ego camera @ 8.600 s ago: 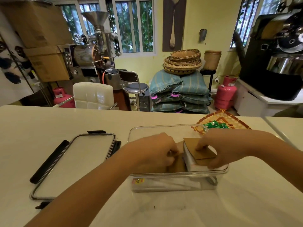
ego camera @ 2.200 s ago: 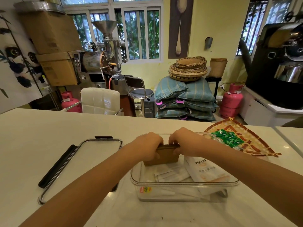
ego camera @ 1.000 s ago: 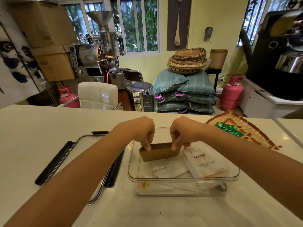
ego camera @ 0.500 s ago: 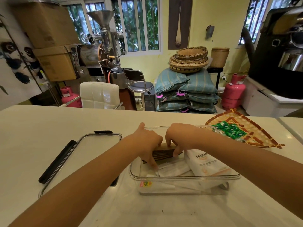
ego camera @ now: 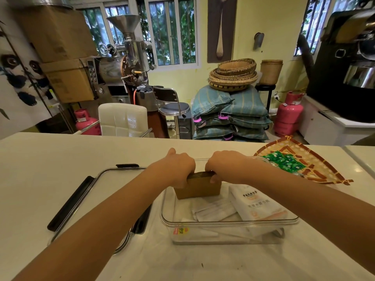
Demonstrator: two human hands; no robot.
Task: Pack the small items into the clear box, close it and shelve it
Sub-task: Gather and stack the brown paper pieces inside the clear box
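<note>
A clear plastic box stands open on the white counter. Inside it a brown cardboard stack stands on edge near the far wall. My left hand grips its left top corner and my right hand grips its right top corner. White sachets lie flat on the box floor, and a white printed packet leans at the right. The box's clear lid with black clips lies flat to the left.
A woven fan-shaped tray holding several green packets sits at the right rear of the counter. Beyond the counter's far edge are a white chair, stacked sacks and pink gas cylinders.
Half a second ago the brown stack lay tilted low under my fingers; now it stands upright with both hands closed on its top edge.
</note>
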